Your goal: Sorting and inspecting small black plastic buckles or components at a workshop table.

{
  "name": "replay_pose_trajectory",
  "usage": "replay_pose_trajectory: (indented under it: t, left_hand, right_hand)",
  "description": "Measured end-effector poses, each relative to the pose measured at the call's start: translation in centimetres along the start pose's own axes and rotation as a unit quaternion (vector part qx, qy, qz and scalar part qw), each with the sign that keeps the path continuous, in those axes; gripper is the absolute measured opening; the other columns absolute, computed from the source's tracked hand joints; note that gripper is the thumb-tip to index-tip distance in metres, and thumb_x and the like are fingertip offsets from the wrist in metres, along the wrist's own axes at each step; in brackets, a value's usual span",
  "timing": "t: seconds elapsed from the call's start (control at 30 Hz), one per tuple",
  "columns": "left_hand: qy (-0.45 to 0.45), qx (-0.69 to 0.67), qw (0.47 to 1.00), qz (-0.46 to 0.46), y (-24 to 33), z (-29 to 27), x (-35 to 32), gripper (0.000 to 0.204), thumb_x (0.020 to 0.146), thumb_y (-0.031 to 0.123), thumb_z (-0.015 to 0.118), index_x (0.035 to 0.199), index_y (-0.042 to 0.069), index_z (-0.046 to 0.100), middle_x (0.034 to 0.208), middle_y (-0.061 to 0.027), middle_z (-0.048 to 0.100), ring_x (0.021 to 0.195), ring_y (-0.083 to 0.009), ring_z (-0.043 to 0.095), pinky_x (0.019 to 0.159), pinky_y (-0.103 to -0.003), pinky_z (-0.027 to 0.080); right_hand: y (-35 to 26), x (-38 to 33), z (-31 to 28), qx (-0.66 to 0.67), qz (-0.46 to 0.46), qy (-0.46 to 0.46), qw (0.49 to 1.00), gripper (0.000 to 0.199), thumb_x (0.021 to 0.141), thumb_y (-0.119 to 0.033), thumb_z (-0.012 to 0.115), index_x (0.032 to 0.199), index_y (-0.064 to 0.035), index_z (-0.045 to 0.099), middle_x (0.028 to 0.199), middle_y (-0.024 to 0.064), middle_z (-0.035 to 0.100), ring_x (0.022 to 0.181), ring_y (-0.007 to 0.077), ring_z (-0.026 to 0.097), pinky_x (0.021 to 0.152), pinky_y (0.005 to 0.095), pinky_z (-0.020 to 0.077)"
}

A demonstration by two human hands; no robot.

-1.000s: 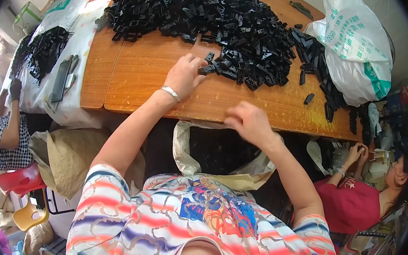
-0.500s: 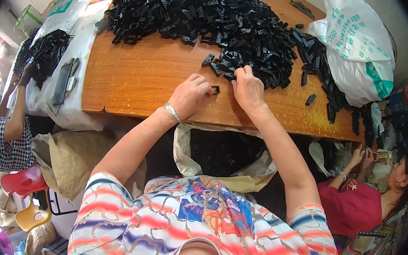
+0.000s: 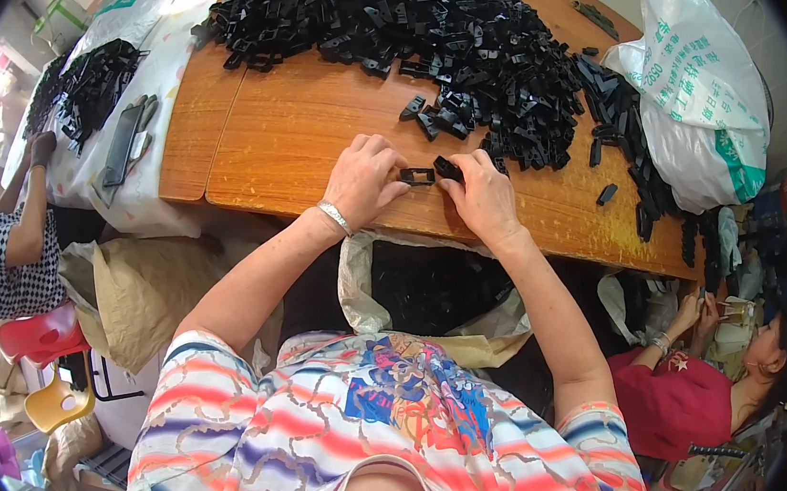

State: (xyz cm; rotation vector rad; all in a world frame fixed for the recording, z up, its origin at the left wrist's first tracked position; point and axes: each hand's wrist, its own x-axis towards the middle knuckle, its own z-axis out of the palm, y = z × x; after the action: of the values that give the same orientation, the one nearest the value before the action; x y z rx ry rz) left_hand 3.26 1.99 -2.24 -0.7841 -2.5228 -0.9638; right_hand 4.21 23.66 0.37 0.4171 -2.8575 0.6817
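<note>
My left hand (image 3: 369, 181) is closed on a small black plastic frame (image 3: 418, 176) with a rectangular opening, gripped at its left end. Pinched in my right hand (image 3: 483, 196) is another small black plastic piece (image 3: 448, 169), just to the right of the frame. Both hands are low over the near edge of the wooden table (image 3: 303, 111). Whether the two pieces touch I cannot tell. A large heap of similar black plastic parts (image 3: 409, 23) covers the table beyond my hands, and a few loose ones lie at its near side.
Below the table edge in front of me is an open sack (image 3: 360, 287) with black parts inside. A white plastic bag (image 3: 698, 89) stands at the right. A co-worker handles black parts at the left table (image 3: 70, 179); another person in red (image 3: 688, 397) sits at lower right.
My right hand has drawn back from the edge of the heap and now has a black piece in its fingers. My left hand has stayed nearly in place, its frame now more visible.
</note>
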Motion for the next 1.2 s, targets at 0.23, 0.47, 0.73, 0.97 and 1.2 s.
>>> replay_pose_trajectory:
  t: [0.23, 0.47, 0.73, 0.97, 1.2]
  left_hand:
    - [-0.022, 0.012, 1.000, -0.016, -0.3, 0.3, 0.0, 0.024, 0.072, 0.017, 0.078, 0.091, 0.007, 0.067, 0.096, -0.0079, 0.060, 0.096, -0.0292, 0.054, 0.085, -0.039, 0.047]
    - [-0.031, 0.015, 0.999, -0.020, -0.5, 0.6, 0.1, 0.023, 0.073, 0.019, 0.078, 0.091, 0.009, 0.068, 0.096, -0.0063, 0.060, 0.097, -0.0281, 0.054, 0.083, -0.039, 0.047]
    - [-0.095, -0.021, 0.995, 0.005, -0.6, -0.2, 0.8, 0.025, 0.075, 0.025, 0.078, 0.093, 0.010, 0.070, 0.095, -0.0058, 0.063, 0.096, -0.0273, 0.057, 0.084, -0.039, 0.048]
    - [-0.018, -0.091, 0.984, -0.150, -2.4, -0.7, 5.8, 0.030, 0.085, 0.030, 0.071, 0.102, 0.006, 0.070, 0.100, -0.0131, 0.067, 0.092, -0.0293, 0.063, 0.085, -0.039, 0.052]
    - [0.007, 0.054, 0.976, -0.212, -2.5, 2.2, 7.9, 0.022, 0.082, 0.030, 0.073, 0.087, 0.008, 0.071, 0.101, -0.0118, 0.065, 0.102, -0.0297, 0.059, 0.088, -0.040, 0.051]
  right_hand:
    - [-1.0, -0.1, -0.1, 0.108, -0.061, 0.034, 0.992, 0.023, 0.079, -0.008, 0.074, 0.101, -0.0054, 0.067, 0.094, 0.0124, 0.062, 0.084, 0.0359, 0.065, 0.071, 0.0428, 0.0536]
    - [-1.6, 0.2, 1.1, 0.032, -0.156, 0.009, 0.987, 0.023, 0.081, -0.006, 0.069, 0.104, -0.0045, 0.066, 0.094, 0.0125, 0.058, 0.081, 0.0343, 0.064, 0.068, 0.0419, 0.0533]
    - [-1.0, -1.4, 1.1, -0.005, -0.177, 0.019, 0.984, 0.029, 0.080, -0.009, 0.070, 0.108, -0.0052, 0.064, 0.094, 0.0138, 0.057, 0.092, 0.0326, 0.059, 0.074, 0.0409, 0.0517]
    - [-1.9, -7.7, -3.0, 0.051, -0.102, -0.186, 0.976, 0.022, 0.076, -0.019, 0.078, 0.094, -0.0084, 0.072, 0.093, 0.0133, 0.062, 0.080, 0.0351, 0.066, 0.069, 0.0437, 0.0539]
    - [-0.6, 2.1, 1.6, 0.034, -0.091, 0.095, 0.991, 0.022, 0.082, -0.014, 0.073, 0.104, -0.0078, 0.069, 0.094, 0.0124, 0.063, 0.079, 0.0337, 0.066, 0.067, 0.0425, 0.0534]
